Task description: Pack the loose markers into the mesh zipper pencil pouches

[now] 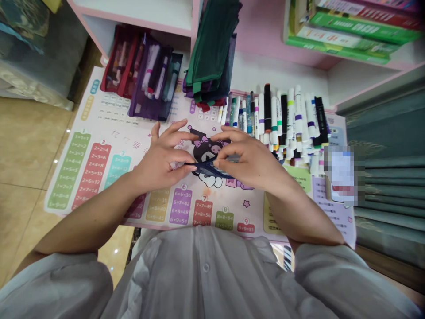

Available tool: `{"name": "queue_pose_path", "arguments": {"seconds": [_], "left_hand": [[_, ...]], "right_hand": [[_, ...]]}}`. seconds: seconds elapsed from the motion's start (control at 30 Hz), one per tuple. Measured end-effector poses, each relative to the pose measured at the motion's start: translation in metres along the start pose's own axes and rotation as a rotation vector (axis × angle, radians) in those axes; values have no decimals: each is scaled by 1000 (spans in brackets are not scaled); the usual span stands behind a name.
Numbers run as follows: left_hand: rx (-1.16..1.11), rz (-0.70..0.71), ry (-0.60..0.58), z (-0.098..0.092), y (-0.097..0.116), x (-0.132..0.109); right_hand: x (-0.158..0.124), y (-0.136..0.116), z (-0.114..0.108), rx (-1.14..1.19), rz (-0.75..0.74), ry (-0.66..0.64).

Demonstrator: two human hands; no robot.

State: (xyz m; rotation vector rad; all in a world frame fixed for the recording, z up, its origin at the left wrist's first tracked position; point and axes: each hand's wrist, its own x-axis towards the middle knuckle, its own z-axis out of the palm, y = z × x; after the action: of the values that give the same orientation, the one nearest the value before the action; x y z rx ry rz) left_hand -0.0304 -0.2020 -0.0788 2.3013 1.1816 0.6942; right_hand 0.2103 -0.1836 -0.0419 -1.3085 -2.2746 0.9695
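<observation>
Over the middle of the desk mat, both hands hold a dark blue mesh zip pouch. My left hand pinches its left end between thumb and index finger, the other fingers spread. With thumb and fingertips, my right hand grips the pouch's upper edge and hides much of its right side. Something pale shows in the pouch beneath the right fingers, too covered to name. Many loose markers lie in a row and a pile just beyond my right hand.
Filled mesh pouches, red and purple, lean at the back left. A stack of green pouches stands beside them. A phone lies at the right edge of the desk mat. Books fill the upper right shelf.
</observation>
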Motion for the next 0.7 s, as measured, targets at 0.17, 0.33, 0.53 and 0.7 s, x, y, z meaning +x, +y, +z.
{"name": "queue_pose_path", "arguments": {"seconds": [0.17, 0.33, 0.53, 0.7], "left_hand": [[-2, 3, 9, -1, 0, 0], [4, -1, 6, -1, -1, 1], [-1, -8, 4, -1, -2, 0], [-5, -5, 5, -1, -3, 0]], "right_hand": [[-1, 2, -2, -5, 16, 1], [-2, 3, -3, -9, 16, -1], [-2, 4, -6, -22, 24, -4], [-3, 5, -6, -23, 35, -8]]}}
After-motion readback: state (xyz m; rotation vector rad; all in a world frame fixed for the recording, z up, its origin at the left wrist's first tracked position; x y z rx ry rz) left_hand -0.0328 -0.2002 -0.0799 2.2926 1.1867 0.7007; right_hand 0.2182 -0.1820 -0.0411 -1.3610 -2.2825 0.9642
